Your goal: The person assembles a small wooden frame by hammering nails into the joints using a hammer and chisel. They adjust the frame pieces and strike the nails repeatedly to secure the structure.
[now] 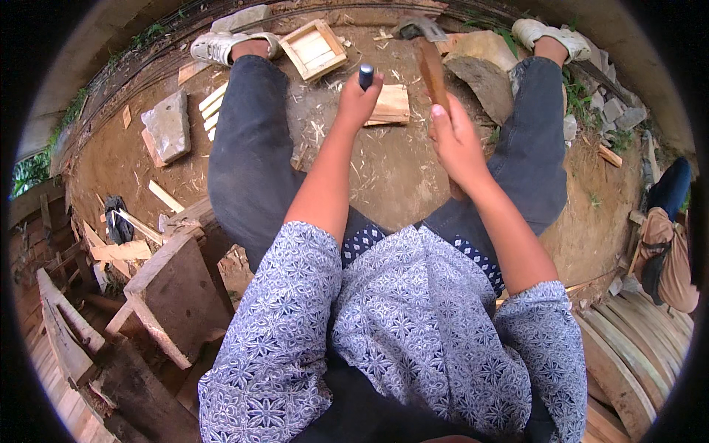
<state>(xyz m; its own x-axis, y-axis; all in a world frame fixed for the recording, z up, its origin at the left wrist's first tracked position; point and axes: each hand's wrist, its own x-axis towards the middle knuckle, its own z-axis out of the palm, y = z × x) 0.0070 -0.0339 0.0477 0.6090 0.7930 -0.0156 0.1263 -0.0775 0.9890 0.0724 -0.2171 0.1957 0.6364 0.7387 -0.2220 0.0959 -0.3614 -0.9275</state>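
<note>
One pale wooden block [391, 105] lies on the dirt ground [384, 173] between the person's spread legs [247, 148]. Just left of the block, the left hand [360, 102] is closed around a dark tool handle [366, 77] with its rounded end up; the lower part of that tool is hidden, so its kind cannot be told, nor whether it touches the block. Just right of the block, the right hand [456, 139] grips a claw hammer [431, 72] by its wooden shaft, the metal head raised and blurred. Beyond the block to the left sits a shallow wooden box [314, 50]; to its right lies a flat brown-grey stone [484, 87]. Well left of the block are pale slats [212, 111] and, past them, a grey slab [168, 125]. Wood shavings [317, 133] litter the ground around the block.
</note>
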